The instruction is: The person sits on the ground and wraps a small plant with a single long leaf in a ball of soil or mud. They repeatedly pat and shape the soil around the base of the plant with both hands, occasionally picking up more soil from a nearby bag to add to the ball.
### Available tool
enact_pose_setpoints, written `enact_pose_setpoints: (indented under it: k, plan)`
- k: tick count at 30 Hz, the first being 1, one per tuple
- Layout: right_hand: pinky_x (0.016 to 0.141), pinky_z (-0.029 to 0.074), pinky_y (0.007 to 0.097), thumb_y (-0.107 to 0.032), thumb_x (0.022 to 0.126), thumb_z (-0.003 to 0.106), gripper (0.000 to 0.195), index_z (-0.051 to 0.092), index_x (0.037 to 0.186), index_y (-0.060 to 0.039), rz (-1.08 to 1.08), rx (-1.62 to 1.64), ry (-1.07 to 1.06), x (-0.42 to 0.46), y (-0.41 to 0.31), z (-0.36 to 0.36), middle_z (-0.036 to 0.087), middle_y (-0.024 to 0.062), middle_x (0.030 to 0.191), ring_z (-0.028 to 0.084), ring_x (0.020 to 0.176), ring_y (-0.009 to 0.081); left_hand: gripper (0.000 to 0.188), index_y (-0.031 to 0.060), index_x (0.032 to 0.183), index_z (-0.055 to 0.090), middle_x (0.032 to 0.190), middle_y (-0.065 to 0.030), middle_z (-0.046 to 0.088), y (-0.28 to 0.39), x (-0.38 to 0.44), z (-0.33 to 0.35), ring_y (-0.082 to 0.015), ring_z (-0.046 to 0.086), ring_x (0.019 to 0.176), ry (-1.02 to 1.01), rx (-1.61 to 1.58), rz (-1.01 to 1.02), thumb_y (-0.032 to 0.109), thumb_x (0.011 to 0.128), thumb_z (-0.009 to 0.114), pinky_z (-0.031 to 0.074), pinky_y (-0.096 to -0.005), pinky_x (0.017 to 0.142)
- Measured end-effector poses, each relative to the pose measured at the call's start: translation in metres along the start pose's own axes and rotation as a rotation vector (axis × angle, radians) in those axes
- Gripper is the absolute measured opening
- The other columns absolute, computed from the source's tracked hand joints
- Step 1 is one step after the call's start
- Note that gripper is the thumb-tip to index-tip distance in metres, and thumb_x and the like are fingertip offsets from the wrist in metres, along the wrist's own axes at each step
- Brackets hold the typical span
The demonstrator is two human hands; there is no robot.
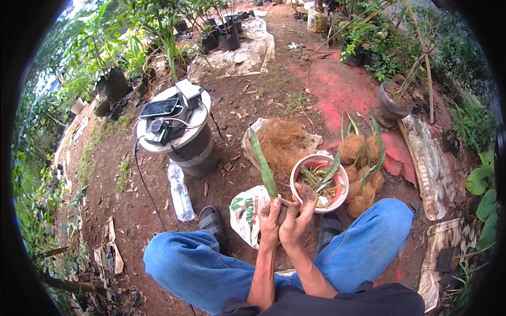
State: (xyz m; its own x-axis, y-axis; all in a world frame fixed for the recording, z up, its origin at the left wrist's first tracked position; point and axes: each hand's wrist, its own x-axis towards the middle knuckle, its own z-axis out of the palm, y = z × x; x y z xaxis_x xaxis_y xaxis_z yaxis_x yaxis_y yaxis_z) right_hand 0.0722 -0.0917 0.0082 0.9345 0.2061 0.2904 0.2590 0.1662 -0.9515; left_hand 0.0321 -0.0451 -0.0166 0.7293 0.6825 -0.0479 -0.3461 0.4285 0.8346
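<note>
My left hand (pixel 269 221) grips the base of an upright snake plant leaf (pixel 262 164), thumb against it. Beside it, my right hand (pixel 298 219) has its fingers spread and raised, and touches a dark clump of soil (pixel 283 211) at the leaf's foot. How much of the clump each hand bears is partly hidden. Just beyond my right hand stands a round pink-white bowl (pixel 293 173) holding leaf cuttings and scraps. A white printed sack (pixel 245 215) lies left of my hands. Loose brown coconut fibre (pixel 282 138) rests on another sack behind the bowl.
Fibre-wrapped balls (pixel 361 197) with snake plant leaves sit right of the bowl. A round-topped stool (pixel 205 114) at left carries a phone (pixel 159 108), cables and devices. A plastic bottle (pixel 180 193) lies near it. Potted plants (pixel 229 39) stand farther off; a wooden plank (pixel 419 170) is at right.
</note>
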Motion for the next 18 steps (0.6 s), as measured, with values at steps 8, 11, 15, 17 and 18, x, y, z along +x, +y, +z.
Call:
enact_pose_setpoints:
  k: [8,11,15,17,18]
  plan:
    - [0.087,0.052,0.0379,-0.054,0.102,0.04,0.051,0.048,0.124,-0.0077,0.855,0.863,-0.18,0.022,0.017,-0.025,0.062,0.0133,0.113,0.062,0.1,0.0205,0.06,-0.0035,0.105,0.065,0.113,-0.0171,0.066,-0.005,0.0,-0.015,-0.0238,0.062,0.107,-0.065,-0.018,0.108,0.049,0.103,0.037,0.042,-0.0407,0.104]
    - [0.103,0.039,0.0362,-0.054,0.102,0.041,0.058,0.043,0.13,-0.0034,0.429,0.394,-0.052,0.002,0.016,-0.004,0.054,0.0116,0.121,0.052,0.118,0.0211,0.072,-0.0041,0.103,0.066,0.111,-0.0214,0.067,0.013,0.0,0.004,-0.0305,0.064,0.105,-0.055,-0.385,-0.006,0.06,0.1,0.033,0.047,-0.0416,0.098]
    - [0.108,0.032,0.0393,-0.057,0.099,0.042,0.067,0.042,0.13,0.0021,-0.065,0.035,-0.047,-0.002,-0.014,0.005,0.049,0.0181,0.129,0.044,0.128,0.0264,0.078,-0.0037,0.101,0.067,0.098,-0.0195,0.069,0.02,0.003,-0.007,-0.0272,0.066,0.088,-0.042,-0.486,-0.069,0.067,0.097,0.033,0.052,-0.0395,0.084]
    - [0.107,0.033,0.0426,-0.05,0.1,0.046,0.063,0.041,0.131,0.0054,-0.098,-0.043,-0.048,-0.005,-0.01,0.007,0.049,0.0216,0.127,0.046,0.126,0.0318,0.078,-0.0021,0.095,0.066,0.087,-0.0129,0.069,0.025,0.002,0.0,-0.0205,0.065,0.073,-0.169,-0.284,-0.09,0.068,0.097,0.033,0.054,-0.0295,0.066]
    - [0.107,0.034,0.0431,-0.048,0.1,0.046,0.062,0.041,0.131,0.0059,-0.094,-0.066,-0.026,-0.004,-0.01,0.007,0.049,0.022,0.127,0.047,0.125,0.0325,0.072,-0.0016,0.094,0.066,0.083,-0.01,0.067,0.009,0.002,-0.004,-0.0176,0.063,0.07,-0.036,-0.216,-0.054,0.064,0.098,0.037,0.052,-0.0279,0.064]
